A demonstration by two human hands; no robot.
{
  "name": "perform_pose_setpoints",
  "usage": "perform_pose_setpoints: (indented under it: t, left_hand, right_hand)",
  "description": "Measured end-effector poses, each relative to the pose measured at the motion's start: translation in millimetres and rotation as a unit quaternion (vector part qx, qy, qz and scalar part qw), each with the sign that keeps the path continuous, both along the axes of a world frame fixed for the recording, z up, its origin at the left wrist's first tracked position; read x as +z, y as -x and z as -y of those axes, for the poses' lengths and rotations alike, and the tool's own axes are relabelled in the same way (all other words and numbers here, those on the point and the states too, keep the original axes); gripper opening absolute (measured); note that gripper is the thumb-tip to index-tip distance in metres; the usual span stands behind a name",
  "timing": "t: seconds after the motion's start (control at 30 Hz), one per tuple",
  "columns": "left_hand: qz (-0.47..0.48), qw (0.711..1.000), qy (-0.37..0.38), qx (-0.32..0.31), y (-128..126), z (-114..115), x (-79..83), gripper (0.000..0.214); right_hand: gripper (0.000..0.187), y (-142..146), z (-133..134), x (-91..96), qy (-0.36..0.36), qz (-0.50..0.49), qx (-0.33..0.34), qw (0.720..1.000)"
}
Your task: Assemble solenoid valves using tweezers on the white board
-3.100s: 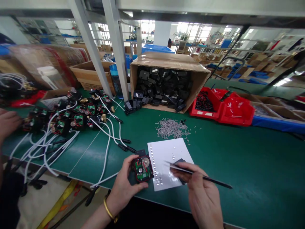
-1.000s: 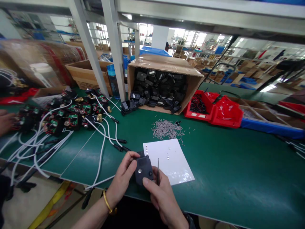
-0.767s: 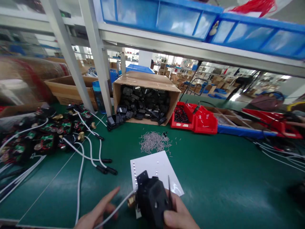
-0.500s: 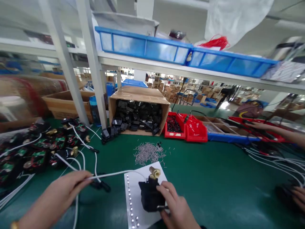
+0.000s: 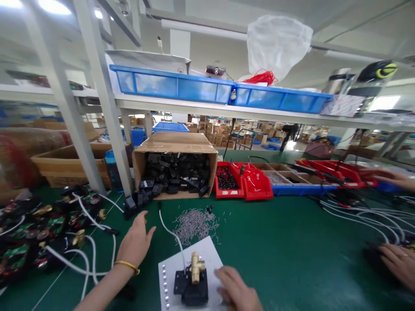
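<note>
A black plastic housing with a brass valve fitting (image 5: 196,267) on top stands on a white sheet (image 5: 212,255). Its white cable (image 5: 168,229) runs up and back across the green bench to a black plug. My left hand (image 5: 136,239), a gold bangle at the wrist, is in the air left of that cable, fingers apart and holding nothing. Just ahead of it sit black plastic cases (image 5: 140,199) at the mouth of a cardboard box. My right hand (image 5: 239,290) lies beside the housing on its right, fingers loosely bent and slightly blurred, with nothing visible in it.
A heap of small screw-like pins (image 5: 195,225) lies behind the sheet. The cardboard box (image 5: 175,141) holds many black cases; red bins (image 5: 256,181) stand beside it. Opened units with cables (image 5: 53,224) crowd the left. Another person's hands (image 5: 397,261) work at far right.
My left hand has let go of the white cable and moved forward and right. My right hand has released the housing, which now stands on the sheet, valve fitting up. The view has tilted upward.
</note>
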State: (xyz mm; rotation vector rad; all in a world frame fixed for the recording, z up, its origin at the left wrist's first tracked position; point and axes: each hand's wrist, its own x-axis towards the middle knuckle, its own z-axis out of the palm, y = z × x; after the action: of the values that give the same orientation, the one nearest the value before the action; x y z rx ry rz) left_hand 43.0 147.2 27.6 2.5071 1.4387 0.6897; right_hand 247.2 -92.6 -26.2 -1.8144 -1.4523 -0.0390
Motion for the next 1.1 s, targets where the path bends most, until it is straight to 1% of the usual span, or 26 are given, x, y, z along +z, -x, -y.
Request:
perform_pose_setpoints:
  t: [0.03,0.07,0.1,0.13,0.2,0.27,0.33,0.4,0.5,0.6,0.7,0.8,0.9,0.97,1.0,1.03,1.1]
  left_hand:
    - [0.011,0.999,0.039,0.013,-0.5,6.9,-4.9,0.032]
    - [0.012,0.997,0.072,0.008,-1.8,13.6,-9.0,0.026]
    - [0.004,0.996,0.091,-0.015,-4.3,19.6,-12.5,0.019]
    - [-0.004,0.993,0.104,-0.046,-8.3,24.4,-15.6,0.014]
    - [-0.009,0.988,0.122,-0.096,-20.3,29.8,-20.3,0.009]
    - [-0.013,0.985,0.125,-0.116,-34.7,29.4,-23.3,0.012]
    - [-0.019,0.985,0.12,-0.122,-47.4,25.5,-24.8,0.012]
    - [-0.028,0.984,0.114,-0.131,-55.8,21.5,-25.7,0.007]
    - [-0.039,0.982,0.108,-0.149,-60.4,19.7,-27.4,0.003]
    - [-0.037,0.981,0.109,-0.155,-59.9,24.3,-29.3,0.008]
    - [-0.014,0.98,0.119,-0.157,-58.9,30.9,-29.8,0.011]
    - [0.032,0.978,0.144,-0.149,-57.9,32.8,-28.0,0.008]
    - [0.105,0.969,0.186,-0.125,-52.7,29.7,-24.9,0.007]
    - [0.165,0.953,0.232,-0.1,-45.0,28.7,-22.7,0.008]
    - [0.197,0.941,0.261,-0.087,-39.9,29.6,-21.6,0.007]
    - [0.229,0.925,0.293,-0.076,-34.5,31.7,-20.6,0.006]
    - [0.287,0.887,0.356,-0.063,-24.0,39.4,-19.1,0.016]
  right_hand:
    - [0.022,-13.9,-2.6,8.8,0.028,-0.058,-0.022,0.998]
    - [0.02,-28.2,-8.0,17.6,0.094,-0.093,-0.064,0.989]
    - [0.018,-41.5,-15.7,25.2,0.126,-0.099,-0.083,0.984]
    - [0.016,-52.9,-25.1,30.8,0.148,-0.1,-0.089,0.98]
    - [0.014,-67.6,-45.9,35.2,0.19,-0.092,-0.094,0.973]
    - [0.011,-71.8,-64.0,33.1,0.225,-0.078,-0.094,0.967]
    - [0.005,-69.4,-76.0,29.2,0.254,-0.061,-0.092,0.961]
    - [0.005,-64.9,-81.7,26.8,0.275,-0.042,-0.089,0.956]
    - [0.005,-59.2,-82.9,27.1,0.297,-0.008,-0.087,0.951]
    - [0.008,-55.8,-82.6,30.0,0.305,0.012,-0.079,0.949]
    - [0.012,-53.9,-85.3,32.0,0.301,0.015,-0.059,0.952]
    - [0.009,-53.3,-90.7,31.0,0.297,0.008,-0.04,0.954]
    - [0.01,-53.5,-94.2,29.4,0.282,-0.016,-0.037,0.959]
    - [0.011,-53.2,-92.4,31.1,0.259,-0.048,-0.035,0.964]
    - [0.011,-52.5,-89.8,33.1,0.243,-0.069,-0.031,0.967]
    - [0.011,-51.2,-86.0,35.6,0.226,-0.094,-0.024,0.969]
    - [0.012,-45.9,-75.6,41.2,0.192,-0.153,-0.005,0.969]
